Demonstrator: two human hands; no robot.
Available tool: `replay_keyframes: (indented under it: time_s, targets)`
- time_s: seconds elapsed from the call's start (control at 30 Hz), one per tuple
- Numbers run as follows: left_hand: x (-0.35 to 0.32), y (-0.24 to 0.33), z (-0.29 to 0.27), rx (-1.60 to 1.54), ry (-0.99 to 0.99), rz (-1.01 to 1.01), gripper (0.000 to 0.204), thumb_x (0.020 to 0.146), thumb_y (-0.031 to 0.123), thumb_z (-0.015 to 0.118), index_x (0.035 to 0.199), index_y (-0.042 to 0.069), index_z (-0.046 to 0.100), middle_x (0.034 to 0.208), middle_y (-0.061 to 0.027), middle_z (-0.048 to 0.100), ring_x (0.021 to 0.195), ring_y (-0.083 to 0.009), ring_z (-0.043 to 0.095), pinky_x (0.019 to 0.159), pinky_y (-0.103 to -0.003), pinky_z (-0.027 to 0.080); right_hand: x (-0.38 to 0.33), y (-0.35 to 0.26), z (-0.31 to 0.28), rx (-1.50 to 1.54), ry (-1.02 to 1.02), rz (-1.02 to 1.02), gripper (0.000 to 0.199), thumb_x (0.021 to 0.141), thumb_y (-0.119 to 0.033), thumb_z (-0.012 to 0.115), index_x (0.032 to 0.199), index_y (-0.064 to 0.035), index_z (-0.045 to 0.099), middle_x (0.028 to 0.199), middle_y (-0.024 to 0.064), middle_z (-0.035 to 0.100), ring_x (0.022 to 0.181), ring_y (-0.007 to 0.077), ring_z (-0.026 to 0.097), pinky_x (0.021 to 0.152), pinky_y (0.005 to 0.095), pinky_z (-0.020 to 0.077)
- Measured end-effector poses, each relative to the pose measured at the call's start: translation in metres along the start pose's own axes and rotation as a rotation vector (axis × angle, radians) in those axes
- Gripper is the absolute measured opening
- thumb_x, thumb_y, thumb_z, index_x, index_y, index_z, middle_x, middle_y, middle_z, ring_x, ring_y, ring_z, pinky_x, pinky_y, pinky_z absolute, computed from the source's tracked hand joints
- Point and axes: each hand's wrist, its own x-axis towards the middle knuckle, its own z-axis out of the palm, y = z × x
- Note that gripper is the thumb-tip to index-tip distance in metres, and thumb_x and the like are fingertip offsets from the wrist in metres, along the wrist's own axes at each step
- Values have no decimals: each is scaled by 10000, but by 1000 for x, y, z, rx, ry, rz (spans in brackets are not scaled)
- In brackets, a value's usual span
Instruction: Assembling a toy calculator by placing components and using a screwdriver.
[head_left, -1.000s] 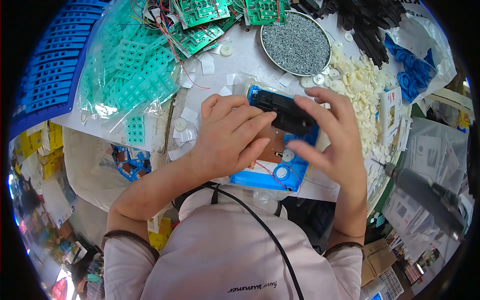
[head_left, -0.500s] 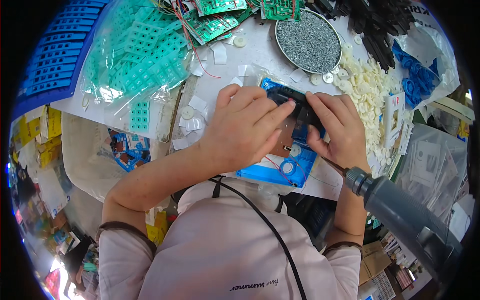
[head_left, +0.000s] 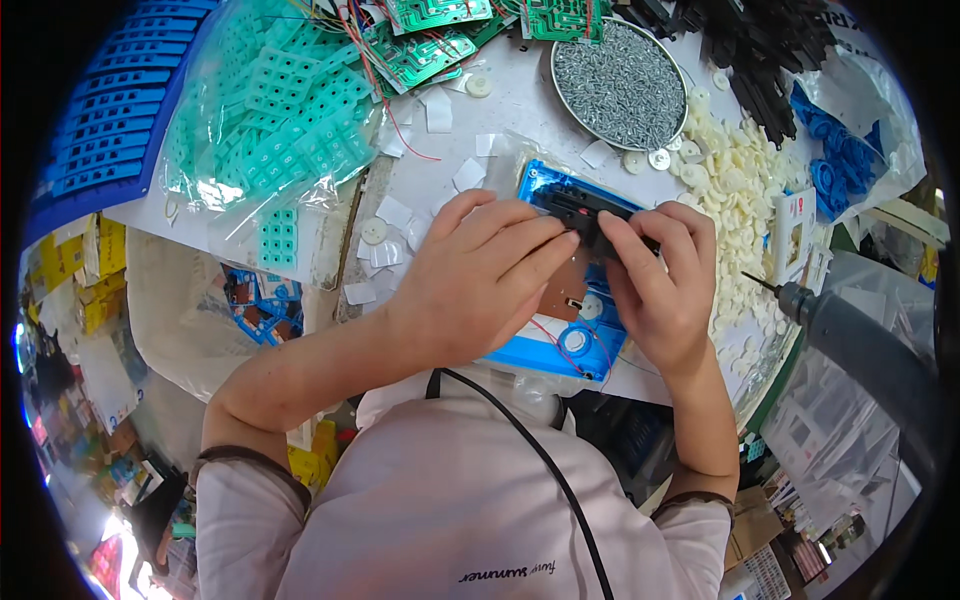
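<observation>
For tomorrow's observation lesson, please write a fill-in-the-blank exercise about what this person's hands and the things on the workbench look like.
1. Both hands, the left hand and the right hand, press a black part onto a casing coloured ____.
2. The round metal tray at the top is filled with small grey ____.
3. The clear bag on the left holds keypad mats coloured ____.
4. The powered screwdriver hangs on the person's ____ side.

Missing words: blue; screws; green; right
</observation>
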Motion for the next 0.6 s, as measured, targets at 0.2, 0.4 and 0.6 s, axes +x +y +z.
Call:
replay_keyframes:
  time_s: [0.2,0.4,0.6]
  targets:
    - [-6,-2,-1,-60,11,-4,536,770,65,732,1295,33,630,1349,-154,594,1137,-351,601,973,-530,454,21,14,-13,255,-204,159,510,668,40,775,1170,-32,723,1018,109,644,976,321,596,811,432,519]
    - [23,-4,-20,-102,-118,-24,437,781,82,748,1210,52,668,1244,-153,633,1059,-362,614,910,-474,481,4,0,-2,22,-73,140,524,720,34,777,1232,-45,702,1041,111,652,993,322,601,834,420,511]
    - [110,-57,0,105,211,30,139,840,176,745,936,90,694,892,-64,668,905,-302,637,834,-450,480,0,-29,-100,9,261,119,350,857,-91,726,1193,-19,660,1099,138,655,993,333,639,881,456,528]
